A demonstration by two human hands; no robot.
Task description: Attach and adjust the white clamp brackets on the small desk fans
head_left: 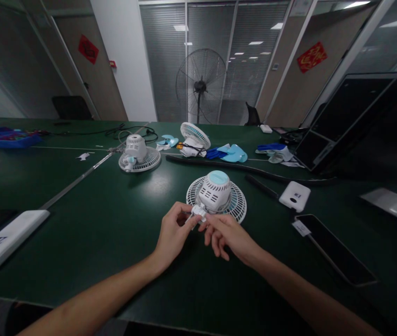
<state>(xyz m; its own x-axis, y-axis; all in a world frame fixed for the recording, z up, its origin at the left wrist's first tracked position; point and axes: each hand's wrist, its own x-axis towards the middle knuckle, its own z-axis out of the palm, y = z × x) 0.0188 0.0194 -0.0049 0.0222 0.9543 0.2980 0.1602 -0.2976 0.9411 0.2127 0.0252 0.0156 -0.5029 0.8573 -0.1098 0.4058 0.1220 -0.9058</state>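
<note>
In front of me a small white fan head [216, 192] lies face down on its round grille, its motor housing pointing up and capped in pale blue. At its near side is a small white plastic part [199, 211], with thin pale cord beside it. My left hand [172, 231] pinches this part from the left between thumb and fingertips. From the right, my right hand [230, 237] grips the same part with thumb and index finger, its other fingers curled loosely below. Fingers cover some of the part, so its exact kind is unclear.
Behind stand another face-down fan head [136, 151] and a tilted small fan [194, 139]. Light blue fan blades [233, 153] and a long black strip [247, 168] lie across the green table [114, 242]. White power banks [294, 196] and a phone [336, 249] are at the right.
</note>
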